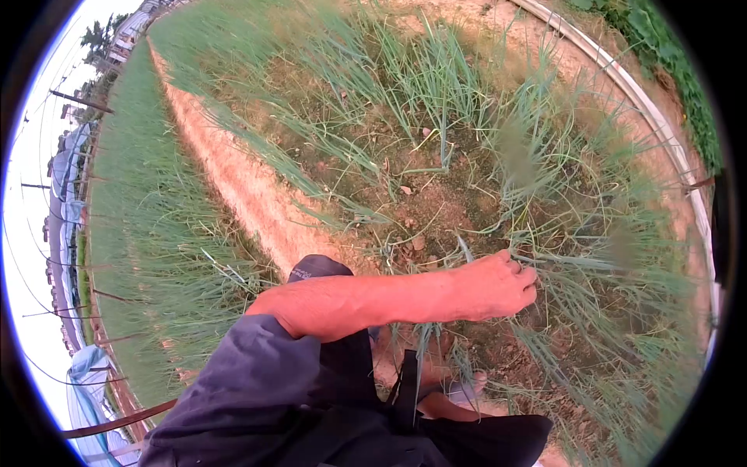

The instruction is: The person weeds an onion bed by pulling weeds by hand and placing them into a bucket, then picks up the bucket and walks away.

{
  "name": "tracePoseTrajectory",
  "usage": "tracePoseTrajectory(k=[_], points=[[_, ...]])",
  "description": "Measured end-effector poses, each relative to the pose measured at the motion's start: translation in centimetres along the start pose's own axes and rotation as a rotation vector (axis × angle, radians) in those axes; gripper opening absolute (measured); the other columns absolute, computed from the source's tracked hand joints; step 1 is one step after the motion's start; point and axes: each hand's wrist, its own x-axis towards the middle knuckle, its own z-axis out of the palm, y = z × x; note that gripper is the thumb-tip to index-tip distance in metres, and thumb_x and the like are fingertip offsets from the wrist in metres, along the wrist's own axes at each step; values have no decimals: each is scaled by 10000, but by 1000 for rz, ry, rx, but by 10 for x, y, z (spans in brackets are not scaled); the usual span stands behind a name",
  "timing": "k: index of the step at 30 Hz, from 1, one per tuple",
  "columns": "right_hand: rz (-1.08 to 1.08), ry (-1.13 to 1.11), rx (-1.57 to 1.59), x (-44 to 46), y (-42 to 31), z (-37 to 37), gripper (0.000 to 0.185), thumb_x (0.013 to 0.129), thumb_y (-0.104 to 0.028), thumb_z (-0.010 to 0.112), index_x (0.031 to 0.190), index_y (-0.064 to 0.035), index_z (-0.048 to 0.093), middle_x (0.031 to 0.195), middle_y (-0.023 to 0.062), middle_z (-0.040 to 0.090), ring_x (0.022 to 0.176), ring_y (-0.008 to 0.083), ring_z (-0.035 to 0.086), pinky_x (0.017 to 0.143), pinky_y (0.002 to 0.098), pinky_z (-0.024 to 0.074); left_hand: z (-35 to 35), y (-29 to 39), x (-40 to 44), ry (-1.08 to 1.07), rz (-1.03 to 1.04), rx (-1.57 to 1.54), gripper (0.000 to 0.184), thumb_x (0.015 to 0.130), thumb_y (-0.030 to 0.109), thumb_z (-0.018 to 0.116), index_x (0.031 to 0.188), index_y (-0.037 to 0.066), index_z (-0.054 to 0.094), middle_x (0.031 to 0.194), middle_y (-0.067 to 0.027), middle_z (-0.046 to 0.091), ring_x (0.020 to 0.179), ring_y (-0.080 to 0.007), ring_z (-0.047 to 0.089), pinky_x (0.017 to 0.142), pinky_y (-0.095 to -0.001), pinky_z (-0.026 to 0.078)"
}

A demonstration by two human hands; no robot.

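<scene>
My left hand (502,286) reaches across from the left on a bare forearm and is closed, low over the soil. Its fingers curl round green onion leaves (580,261), which stick out past the knuckles to the right. The gripped part is hidden inside the fist. Another pale leaf (464,249) points up just behind the wrist. Upright green onions (443,74) grow beyond the hand, and bent ones lie to its right. Below the forearm, a few long leaves (424,342) hang near my dark clothing. I cannot make out my right hand anywhere.
Brown soil (424,202) shows between the plants. A bare dirt path (226,175) runs along the left, with another dense green onion bed (148,210) beyond it. At the right edge curves a pale pipe (622,78). Bare skin (451,406) shows beside black cloth at the bottom.
</scene>
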Motion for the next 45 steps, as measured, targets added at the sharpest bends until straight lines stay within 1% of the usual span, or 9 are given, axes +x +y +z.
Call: tracePoseTrajectory(k=[10, 20, 24, 30, 34, 36, 38, 41, 45], points=[[152, -93, -143, -66, 61, -76, 460, 804, -361, 691, 886, 81, 595, 666, 216, 642, 652, 360, 643, 619, 458, 493, -27, 58, -31, -180, -178, -281, 245, 731, 125, 615, 950, 18, 603, 931, -104, 561, 858, -219, 592, 754, -336, 432], [267, -102, -209, -137, 100, -163, 460, 798, -363, 696, 892, 76, 595, 659, 215, 640, 650, 359, 644, 616, 458, 493, -10, 90, -85, -79, -565, -632, 286, 824, 141, 583, 1083, 25, 545, 989, -161, 584, 948, -352, 606, 864, -446, 466], [229, -183, -246, -186, 58, -215, 455, 795, -362, 698, 895, 70, 597, 657, 214, 638, 649, 360, 644, 616, 459, 493, -66, 105, -144, -86, -869, -878, 282, 900, 180, 540, 1152, 53, 543, 1085, -199, 632, 999, -371, 612, 865, -464, 474], [56, -307, -313, -229, -55, -296, 449, 790, -361, 702, 899, 62, 598, 654, 212, 637, 649, 362, 644, 616, 459, 494, -196, 107, -248, -39, -1407, -782, 230, 852, 167, 554, 1069, 116, 610, 919, -179, 667, 902, -371, 638, 796, -463, 495], [-124, -350, -342, -235, -135, -355, 444, 787, -360, 704, 901, 56, 599, 652, 211, 636, 648, 364, 645, 615, 460, 495, -180, 152, -378, -105, -1365, -530, 246, 810, 143, 543, 1037, 113, 633, 909, -164, 667, 885, -350, 640, 792, -428, 511], [-226, -356, -344, -225, -163, -383, 442, 786, -360, 705, 903, 53, 600, 651, 211, 635, 648, 364, 645, 615, 460, 495, -163, 184, -431, -108, -1472, -527, 213, 800, 150, 532, 971, 112, 654, 909, -149, 664, 895, -342, 638, 795, -421, 509], [-322, -356, -350, -217, -187, -407, 440, 784, -360, 706, 904, 50, 601, 650, 210, 634, 648, 365, 645, 615, 460, 495, -183, 224, -453, 175, -1527, -375, 175, 783, 175, 538, 862, 109, 679, 841, -135, 676, 823, -325, 655, 742, -418, 520], [-457, -355, -360, -203, -215, -437, 437, 782, -359, 707, 906, 46, 601, 648, 209, 634, 648, 366, 645, 615, 460, 496, -288, 275, -410, 98, -1999, -772, 150, 758, 193, 555, 753, 93, 666, 747, -123, 675, 707, -301, 662, 655, -404, 525], [-618, -341, -352, -186, -239, -473, 433, 779, -359, 710, 909, 40, 602, 646, 208, 633, 647, 367, 645, 614, 461, 496, -218, 404, -430, 179, -2039, -806, 182, 758, 225, 566, 751, 73, 665, 654, -108, 659, 614, -244, 660, 566, -366, 521]])
